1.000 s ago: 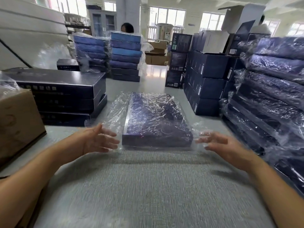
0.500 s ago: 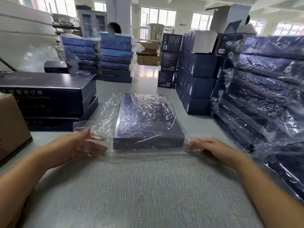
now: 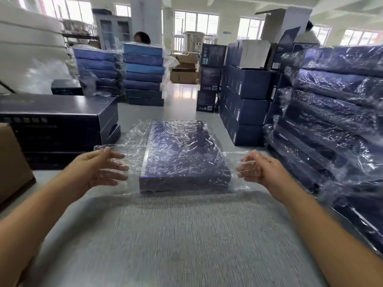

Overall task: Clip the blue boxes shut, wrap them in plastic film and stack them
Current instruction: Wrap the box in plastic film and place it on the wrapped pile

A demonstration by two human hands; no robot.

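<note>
Currently, left hand (image 3: 99, 168) and right hand (image 3: 261, 169) are open, fingers extended against the film (image 3: 135, 137) flaps flanking the blue box (image 3: 183, 160) on the table (image 3: 176, 235).

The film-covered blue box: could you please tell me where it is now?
In the head view, the blue box lies on the grey table, between the left hand and the right hand, with dark boxes stacked at its left.

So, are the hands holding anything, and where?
No grip: left hand and right hand are open, fingers under side flaps of the plastic film, beside the blue box.
</note>
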